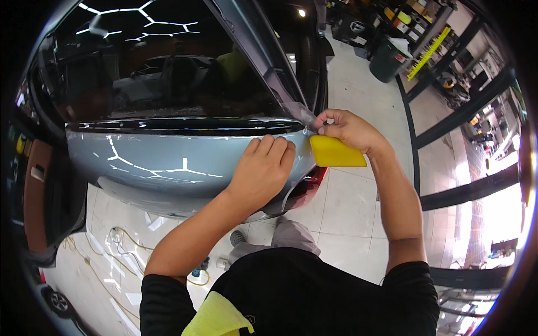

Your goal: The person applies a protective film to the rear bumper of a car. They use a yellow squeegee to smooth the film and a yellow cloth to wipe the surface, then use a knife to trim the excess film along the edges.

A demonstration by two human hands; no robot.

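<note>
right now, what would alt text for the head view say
A person's right hand holds a flat yellow pad near clear film at the corner of the dark window of a grey car, while the left hand touches the bodywork below the glass. Pale tiled floor shows beyond the car.

The tiled floor [350,204] bears a yellow cord [87,261] and dark bin [386,61].

Yellow squeegee [338,152], blue-grey car panel [196,148], red tail light [306,188].
</note>
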